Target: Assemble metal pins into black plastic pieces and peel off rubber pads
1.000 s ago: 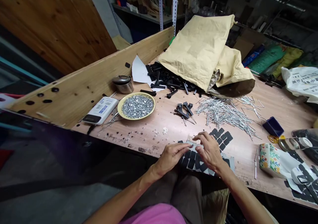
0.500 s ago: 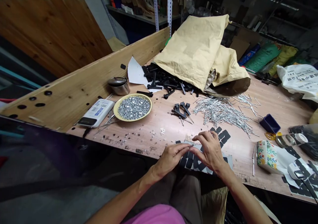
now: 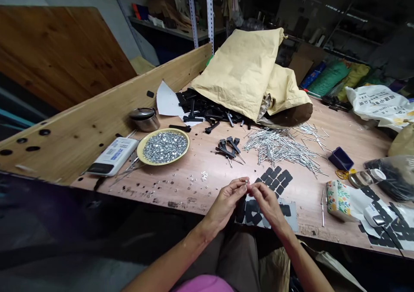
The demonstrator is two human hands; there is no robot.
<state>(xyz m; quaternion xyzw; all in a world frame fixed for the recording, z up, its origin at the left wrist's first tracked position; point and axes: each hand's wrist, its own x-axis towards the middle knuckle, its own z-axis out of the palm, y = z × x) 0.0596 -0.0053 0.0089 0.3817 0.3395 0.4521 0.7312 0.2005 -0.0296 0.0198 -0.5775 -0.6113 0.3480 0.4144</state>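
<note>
Your left hand pinches metal bit (right hand: can't tell); right of bowl: few black parts rodded, many rods loose.

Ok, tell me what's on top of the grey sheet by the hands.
Black pads lie on the grey sheet, with bare grey showing at its right end. The right hand blocks part of its middle, so whatever is there can't be seen.

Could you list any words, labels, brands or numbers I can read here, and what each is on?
"中 … 公司" (seemingly): white plastic bag at right; its remaining characters and smaller print are too blurred to read.
Blue lettering: white box-like item at left; too blurred to read.
I can make out no others.
</note>
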